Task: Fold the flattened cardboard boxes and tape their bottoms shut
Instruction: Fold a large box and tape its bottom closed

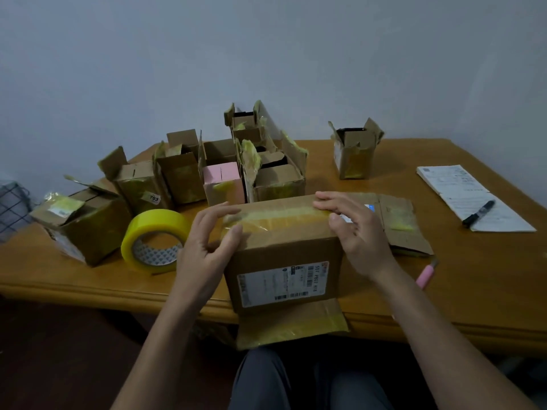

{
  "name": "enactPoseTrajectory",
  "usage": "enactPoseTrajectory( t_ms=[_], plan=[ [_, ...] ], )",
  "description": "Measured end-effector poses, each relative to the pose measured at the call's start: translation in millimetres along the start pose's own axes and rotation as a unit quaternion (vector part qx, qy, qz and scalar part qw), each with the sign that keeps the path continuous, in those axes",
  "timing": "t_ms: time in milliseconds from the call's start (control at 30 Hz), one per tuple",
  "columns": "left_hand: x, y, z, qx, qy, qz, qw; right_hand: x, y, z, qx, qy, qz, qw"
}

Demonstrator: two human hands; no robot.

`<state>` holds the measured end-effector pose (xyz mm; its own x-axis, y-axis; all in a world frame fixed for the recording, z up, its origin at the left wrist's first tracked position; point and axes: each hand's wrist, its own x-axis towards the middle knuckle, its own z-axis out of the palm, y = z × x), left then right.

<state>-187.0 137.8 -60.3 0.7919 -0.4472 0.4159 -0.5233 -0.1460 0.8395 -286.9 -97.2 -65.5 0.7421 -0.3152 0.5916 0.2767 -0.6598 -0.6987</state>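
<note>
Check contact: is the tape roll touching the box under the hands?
Apart. The head view shows bare table and the left hand between the tape roll and the box; the left hand's fingers rest on the box top.

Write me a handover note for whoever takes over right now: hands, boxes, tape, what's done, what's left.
Left hand: open, fingers pressing the tape strip on the box at its left end.
Right hand: open, flat on the strip's right end.
Box: at the table's near edge, taped bottom up, a loose flap hanging off the edge.
Tape roll: left of the box.
Cutter: right of it.
Done: folded boxes stand behind.
Left: finish smoothing; one flat box lies to the right.
</note>
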Motion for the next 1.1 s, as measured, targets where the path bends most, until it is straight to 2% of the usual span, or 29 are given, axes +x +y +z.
enactPoseTrajectory(
  t_ms=[167,267,400,500,800,867,1000,1100],
  plan=[
    [3,3,-4,-0.023,-0.027,-0.03,0.999,3,-9,1,-0.049,-0.015,0.041,0.998],
    [4,3,-6,-0.025,-0.028,-0.033,0.999,1,-25,6,-0.15,-0.017,0.054,0.987],
    [3,4,-8,-0.021,-0.023,-0.028,0.999,-3,-56,29,-0.314,-0.056,0.015,0.948],
    [2,2,-9,-0.031,-0.022,-0.02,0.999,-10,-67,46,-0.41,-0.052,0.0,0.911],
    [2,-1,-10,-0.047,-0.028,-0.002,0.998,-8,-76,38,-0.468,-0.146,0.021,0.871],
    [-2,-5,-20,-0.052,0.005,-0.003,0.999,-7,-82,37,-0.471,-0.15,0.025,0.869],
    [-14,-27,-58,0.016,0.19,0.022,0.981,-3,-96,40,-0.468,-0.151,0.017,0.871],
    [-22,-57,-93,0.088,0.27,-0.037,0.958,0,-110,49,-0.463,-0.144,-0.019,0.874]
  ],
)
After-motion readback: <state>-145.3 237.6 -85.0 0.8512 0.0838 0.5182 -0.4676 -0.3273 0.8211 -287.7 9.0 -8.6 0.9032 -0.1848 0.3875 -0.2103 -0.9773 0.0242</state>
